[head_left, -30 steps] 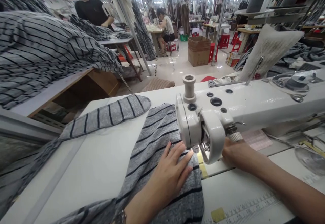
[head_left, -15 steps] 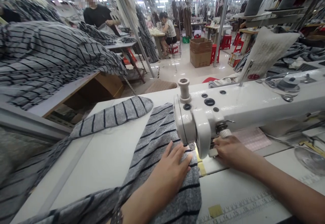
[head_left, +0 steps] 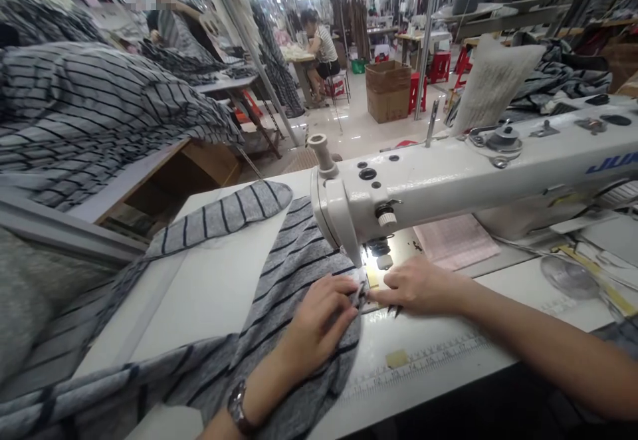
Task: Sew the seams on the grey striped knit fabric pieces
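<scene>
Grey fabric with dark stripes (head_left: 299, 254) lies under the head of a white sewing machine (head_left: 423, 187). My left hand (head_left: 321, 317) rests on it, thumb and fingertips drawn together at the fabric's edge beside the needle area. My right hand (head_left: 426, 287) is to the right of the presser foot, its index finger stretched to that same edge and the other fingers curled. Small dark points stick out below the curled fingers; what they belong to is hidden. The fingertips of both hands nearly meet.
Pink cloth (head_left: 453, 240) lies behind my right hand. A printed ruler scale (head_left: 423, 360) runs along the table's front. Another striped piece (head_left: 224, 217) lies at left, near a large striped heap (head_left: 100, 94). Beyond are a cardboard box (head_left: 389, 91) and people at work.
My right hand has come from behind the needle to the fabric's edge. My left hand's spread fingers have closed at the edge. The view has shifted, showing more of the machine.
</scene>
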A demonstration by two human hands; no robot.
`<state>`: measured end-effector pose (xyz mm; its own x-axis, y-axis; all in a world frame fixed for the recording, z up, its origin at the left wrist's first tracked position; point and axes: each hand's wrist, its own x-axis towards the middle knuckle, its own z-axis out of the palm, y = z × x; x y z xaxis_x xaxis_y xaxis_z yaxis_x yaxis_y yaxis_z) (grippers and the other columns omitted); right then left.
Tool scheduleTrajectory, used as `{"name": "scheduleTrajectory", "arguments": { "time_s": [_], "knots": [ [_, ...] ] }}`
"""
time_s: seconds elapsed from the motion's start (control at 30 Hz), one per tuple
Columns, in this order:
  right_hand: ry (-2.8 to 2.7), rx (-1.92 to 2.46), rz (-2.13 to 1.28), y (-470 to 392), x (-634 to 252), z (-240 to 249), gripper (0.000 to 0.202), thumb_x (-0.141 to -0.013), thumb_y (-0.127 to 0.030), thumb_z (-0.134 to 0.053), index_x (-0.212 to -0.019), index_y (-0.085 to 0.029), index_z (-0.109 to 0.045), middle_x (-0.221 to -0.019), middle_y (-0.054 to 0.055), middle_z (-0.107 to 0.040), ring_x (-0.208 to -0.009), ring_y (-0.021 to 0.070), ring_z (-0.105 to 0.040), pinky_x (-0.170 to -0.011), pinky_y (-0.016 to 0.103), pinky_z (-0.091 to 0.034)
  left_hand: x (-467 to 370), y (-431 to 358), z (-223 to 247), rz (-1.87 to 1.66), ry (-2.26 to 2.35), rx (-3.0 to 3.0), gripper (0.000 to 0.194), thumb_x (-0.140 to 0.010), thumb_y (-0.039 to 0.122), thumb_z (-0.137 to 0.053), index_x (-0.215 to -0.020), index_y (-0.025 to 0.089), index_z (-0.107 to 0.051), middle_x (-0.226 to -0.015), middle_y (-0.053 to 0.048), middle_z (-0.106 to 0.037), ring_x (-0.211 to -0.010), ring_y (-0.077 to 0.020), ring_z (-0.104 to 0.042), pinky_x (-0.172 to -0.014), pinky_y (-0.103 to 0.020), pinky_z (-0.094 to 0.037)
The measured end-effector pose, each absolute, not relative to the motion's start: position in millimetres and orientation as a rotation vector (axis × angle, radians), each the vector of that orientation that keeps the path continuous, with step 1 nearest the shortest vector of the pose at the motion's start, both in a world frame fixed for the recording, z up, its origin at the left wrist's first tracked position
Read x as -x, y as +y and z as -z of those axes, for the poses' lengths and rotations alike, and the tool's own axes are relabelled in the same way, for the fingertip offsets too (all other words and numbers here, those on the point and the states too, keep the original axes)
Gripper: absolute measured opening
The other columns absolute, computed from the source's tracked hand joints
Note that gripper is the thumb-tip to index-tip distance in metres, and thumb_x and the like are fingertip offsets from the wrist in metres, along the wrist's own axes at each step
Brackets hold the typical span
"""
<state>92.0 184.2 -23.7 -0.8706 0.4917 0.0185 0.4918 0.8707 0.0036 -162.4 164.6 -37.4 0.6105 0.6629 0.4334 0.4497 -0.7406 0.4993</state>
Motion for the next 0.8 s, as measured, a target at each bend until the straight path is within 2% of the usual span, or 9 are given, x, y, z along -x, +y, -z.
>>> {"name": "scheduleTrajectory", "arguments": {
  "time_s": [0.1, 0.17, 0.33, 0.57, 0.73, 0.8],
  "knots": [
    [-3.020, 0.708, 0.099, 184.1, -93.2, 26.0, 0.026, -0.096, -0.018, -0.050, -0.118, -0.025, -0.060, -0.067, -0.003, -0.054, -0.053, 0.0123, -0.039, -0.047, 0.029, -0.011, 158.0, 160.8, 37.6, -0.774, 0.740, -2.820, 0.009, -0.097, 0.020, -0.052, -0.100, 0.017, -0.059, -0.111, -0.008, -0.071, -0.112, -0.0222, -0.063, -0.111, -0.046, -0.038],
    [-3.016, 0.671, 0.140, 185.4, -94.9, 26.5, 0.026, -0.096, -0.015, -0.049, -0.117, -0.024, -0.061, -0.066, -0.003, -0.052, -0.052, 0.0122, -0.038, -0.047, 0.030, -0.011, 156.2, 160.2, 37.0, -0.748, 0.716, -2.921, 0.015, -0.098, 0.021, -0.051, -0.108, 0.015, -0.060, -0.107, -0.008, -0.071, -0.107, -0.0218, -0.065, -0.110, -0.047, -0.039],
    [-3.017, 0.644, 0.159, 187.2, -96.7, 27.0, 0.023, -0.097, -0.017, -0.048, -0.115, -0.023, -0.061, -0.064, -0.004, -0.048, -0.051, 0.0118, -0.033, -0.046, 0.029, -0.011, 155.4, 162.5, 35.0, -0.863, 0.677, -2.997, 0.016, -0.095, 0.006, -0.048, -0.097, 0.017, -0.061, -0.105, -0.005, -0.073, -0.105, -0.0186, -0.067, -0.109, -0.046, -0.042],
    [-3.027, 0.657, 0.117, 187.3, -95.7, 25.3, 0.025, -0.094, -0.014, -0.048, -0.114, -0.022, -0.060, -0.064, -0.004, -0.047, -0.052, 0.0117, -0.027, -0.047, 0.028, -0.012, 157.7, 161.3, 33.8, -0.837, 0.632, -2.948, 0.019, -0.092, 0.006, -0.047, -0.098, 0.017, -0.061, -0.113, -0.007, -0.073, -0.116, -0.0194, -0.064, -0.117, -0.049, -0.035],
    [-2.974, 0.638, 0.056, 187.2, -97.0, 27.8, 0.022, -0.097, -0.017, -0.045, -0.112, -0.022, -0.060, -0.064, -0.004, -0.049, -0.052, 0.0118, -0.031, -0.048, 0.028, -0.014, 162.4, 163.7, 32.6, -0.709, 0.615, -2.911, 0.028, -0.096, 0.014, -0.046, -0.123, 0.015, -0.056, -0.118, -0.009, -0.070, -0.117, -0.0205, -0.062, -0.113, -0.044, -0.041],
    [-2.915, 0.627, 0.058, 187.0, -97.8, 30.0, 0.020, -0.099, -0.019, -0.044, -0.109, -0.020, -0.061, -0.063, -0.003, -0.051, -0.052, 0.0121, -0.035, -0.049, 0.030, -0.014, 164.4, 167.3, 33.8, -0.684, 0.609, -2.906, 0.029, -0.098, 0.018, -0.046, -0.126, 0.015, -0.054, -0.118, -0.010, -0.069, -0.117, -0.0216, -0.062, -0.110, -0.045, -0.043]
  ]
}}
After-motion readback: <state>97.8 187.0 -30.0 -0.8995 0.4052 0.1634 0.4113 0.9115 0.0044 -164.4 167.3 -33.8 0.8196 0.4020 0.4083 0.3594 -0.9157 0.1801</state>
